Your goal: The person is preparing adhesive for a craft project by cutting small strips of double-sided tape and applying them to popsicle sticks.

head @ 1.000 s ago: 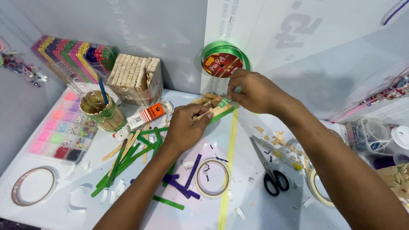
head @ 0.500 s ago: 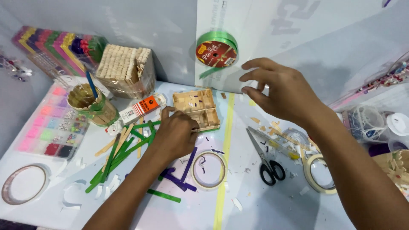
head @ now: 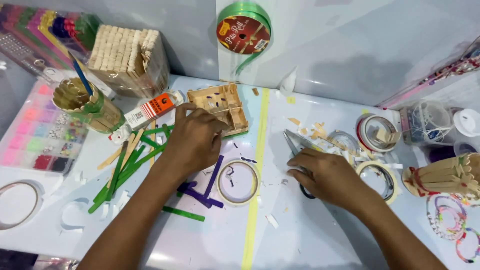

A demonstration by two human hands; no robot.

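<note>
My left hand (head: 194,141) rests palm down on the white table, fingertips against the front of a small craft-stick house (head: 221,105) and over green sticks (head: 131,166) and purple sticks (head: 206,188). My right hand (head: 326,177) lies over the handles of a pair of scissors (head: 295,142), fingers curled on them; the blades point up and left. Between the two hands sits a roll of tape (head: 239,182) beside a yellow-green strip (head: 256,175) running down the table.
A green ribbon spool (head: 243,31) hangs on the back wall. A bundle of plain sticks (head: 131,58), a stick cup with a blue brush (head: 84,100), a glue tube (head: 150,111) and a bead box (head: 35,136) lie left. Tape rolls (head: 376,132), bracelets (head: 450,220) and a stick fan (head: 445,180) lie right.
My right hand let go of the stick house, swung down to the right and came to rest on the scissors. The house now stands on the table with my left hand against it.
</note>
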